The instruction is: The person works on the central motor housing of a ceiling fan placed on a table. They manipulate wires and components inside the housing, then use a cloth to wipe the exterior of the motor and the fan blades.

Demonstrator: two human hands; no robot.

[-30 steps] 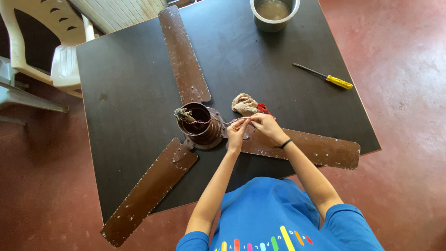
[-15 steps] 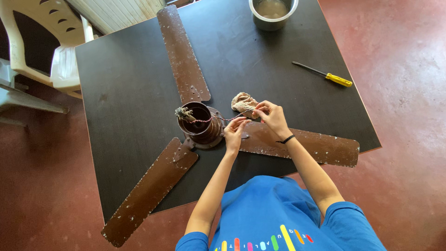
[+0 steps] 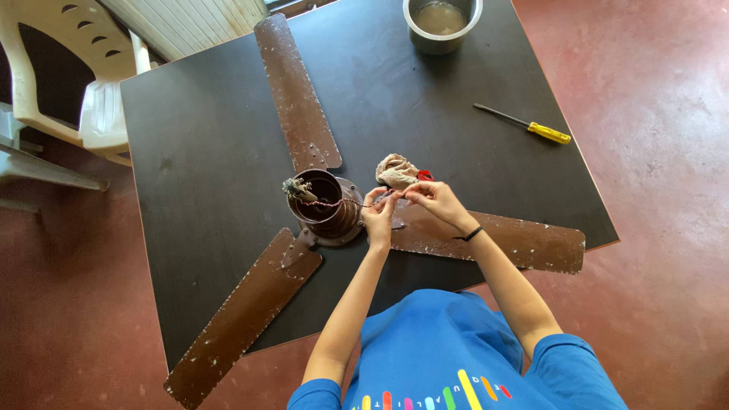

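Note:
A brown ceiling fan lies on the dark table [image 3: 205, 152], its round motor hub [image 3: 323, 209] in the middle and three dusty blades [image 3: 296, 95] spread out. Twisted wires [image 3: 334, 203] run from the hub toward my hands. My left hand [image 3: 377, 216] pinches the wire end just right of the hub. My right hand [image 3: 433, 201] pinches the same wire end beside it, fingertips meeting the left hand's. A crumpled tan cloth [image 3: 396, 171] with something red lies just beyond my hands.
A yellow-handled screwdriver [image 3: 528, 126] lies at the table's right. A steel pot [image 3: 442, 21] stands at the far edge. A cream plastic chair [image 3: 68, 76] stands off the far left corner. The floor is red.
My right hand has come back from the cloth toward the left hand, and both now pinch the wire end. The fan has not moved.

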